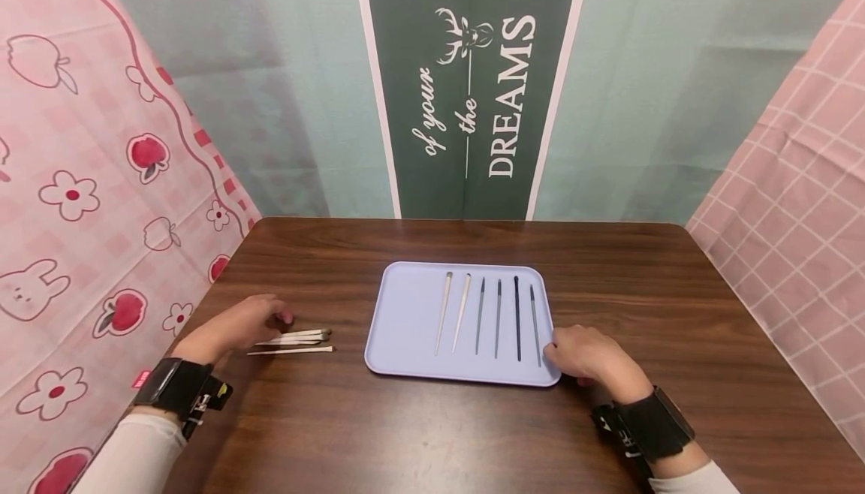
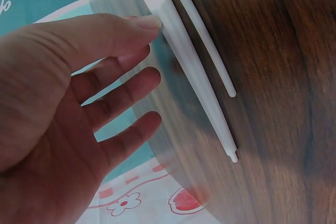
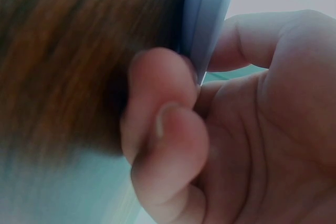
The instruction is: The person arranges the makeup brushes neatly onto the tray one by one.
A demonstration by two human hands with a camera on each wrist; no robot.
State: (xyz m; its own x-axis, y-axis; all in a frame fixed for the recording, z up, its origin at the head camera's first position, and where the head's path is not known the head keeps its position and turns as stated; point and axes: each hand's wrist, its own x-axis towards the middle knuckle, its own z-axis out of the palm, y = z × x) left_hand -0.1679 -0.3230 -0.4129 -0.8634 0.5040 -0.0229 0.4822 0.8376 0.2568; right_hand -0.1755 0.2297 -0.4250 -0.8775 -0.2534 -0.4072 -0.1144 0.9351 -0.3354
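My left hand (image 1: pixel 253 321) is at a small bundle of white-handled makeup brushes (image 1: pixel 304 338) on the left of the table. In the left wrist view its thumb tip is right at the bundled handles (image 2: pixel 191 66), and the other fingers are spread and loosely bent. One more white brush (image 1: pixel 297 351) lies beside the bundle. At the near right corner of the lilac tray (image 1: pixel 405 321), my right hand (image 1: pixel 588 355) grips the rim (image 3: pixel 207 19) with curled fingers. On the tray two pale brushes (image 1: pixel 461 314) and several dark ones (image 1: pixel 517 317) lie in a row.
The brown wooden table (image 1: pixel 432 434) carries both the tray and the loose brushes. A patterned pink cloth (image 1: pixel 81 254) hangs at the left, a pink checked one (image 1: pixel 797 201) at the right. Behind the table hangs a green curtain (image 1: pixel 622 103) with lettering.
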